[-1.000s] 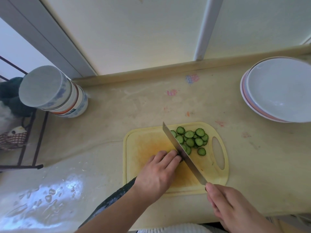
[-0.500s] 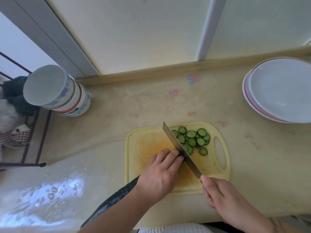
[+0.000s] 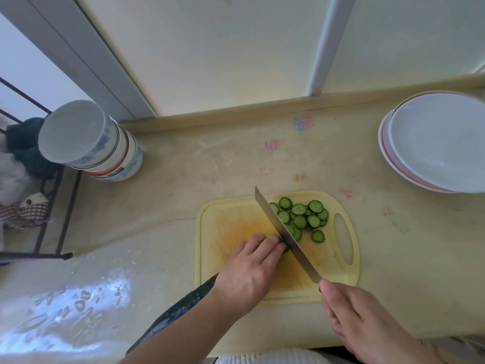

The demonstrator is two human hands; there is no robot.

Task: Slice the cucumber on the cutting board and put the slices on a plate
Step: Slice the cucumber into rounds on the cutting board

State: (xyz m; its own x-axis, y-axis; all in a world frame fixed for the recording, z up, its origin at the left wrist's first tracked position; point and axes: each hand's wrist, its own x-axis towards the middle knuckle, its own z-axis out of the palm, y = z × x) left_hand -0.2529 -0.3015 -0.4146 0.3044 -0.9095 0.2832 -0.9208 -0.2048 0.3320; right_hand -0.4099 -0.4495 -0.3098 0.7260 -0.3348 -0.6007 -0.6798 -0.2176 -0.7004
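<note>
since a second ago the right hand (image 3: pixel 367 319) is sitting closer in to the cutting board's near edge, and the knife (image 3: pixel 286 235) is lying a little further over toward the left hand (image 3: pixel 252 271); the pile of cut rounds is looking about the same.

the left hand is resting palm down on the yellow cutting board (image 3: pixel 231 224), its fingers curling over the uncut cucumber (image 3: pixel 183 308) and pressing it against the board. the dark cucumber is running out from under that hand and wrist toward the near left, off the board's edge. only a small dark end of it is showing past the fingertips, right against the blade.

the right hand is closing around the knife's handle, which is hidden under it; the thumb is lying along the top near the blade's base. the blade is slanting across the board from near right to far left, its edge down at the cucumber's end.

the cucumber slices (image 3: pixel 301 219) are lying in a loose overlapping heap on the board on the right side of the blade, near the board's oval handle hole, one slice lying slightly apart toward the near side.

on the beige surface (image 3: pixel 262 158), a stack of plates (image 3: pixel 433 143), white on pink, is sitting at the far right, well apart from the board. a stack of upturned bowls (image 3: pixel 91 143) is standing at the far left, beside a dark metal rack (image 3: pixel 52 214).
</note>
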